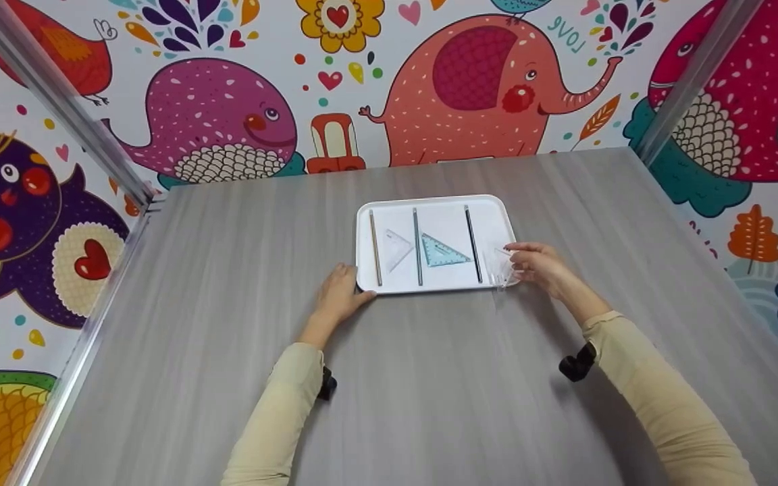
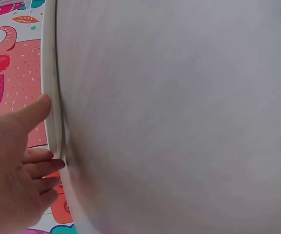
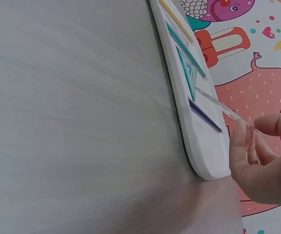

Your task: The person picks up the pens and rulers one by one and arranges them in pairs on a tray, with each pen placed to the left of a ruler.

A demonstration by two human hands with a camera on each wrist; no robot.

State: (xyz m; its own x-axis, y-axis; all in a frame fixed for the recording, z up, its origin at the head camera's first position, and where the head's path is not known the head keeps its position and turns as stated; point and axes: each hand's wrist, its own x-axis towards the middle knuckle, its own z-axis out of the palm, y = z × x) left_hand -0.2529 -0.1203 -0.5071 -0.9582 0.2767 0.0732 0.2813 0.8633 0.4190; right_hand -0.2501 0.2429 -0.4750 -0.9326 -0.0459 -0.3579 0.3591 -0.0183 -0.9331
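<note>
A white tray (image 1: 446, 283) lies on the table. My left hand (image 1: 339, 294) is at its near left corner, thumb against the near rim and loosely straight fingers along the side. At the tray's right end my right hand (image 1: 539, 267) pinches a clear flat plastic piece (image 1: 501, 267) between thumb and fingers; its outline is hard to make out. Edge-on and tilted, that piece slants over the tray in the right wrist view. Three pencils lie apart on the tray: gold (image 1: 375, 248), teal-grey (image 1: 418, 253) and dark (image 1: 473, 244). Between them are a clear set square (image 1: 399, 251) and a teal set square (image 1: 437, 255).
The grey wood-grain table (image 1: 443, 391) extends around the tray on all sides. Metal posts (image 1: 65, 101) stand at its back corners. Cartoon-printed panels (image 1: 220, 115) rise behind and beside it.
</note>
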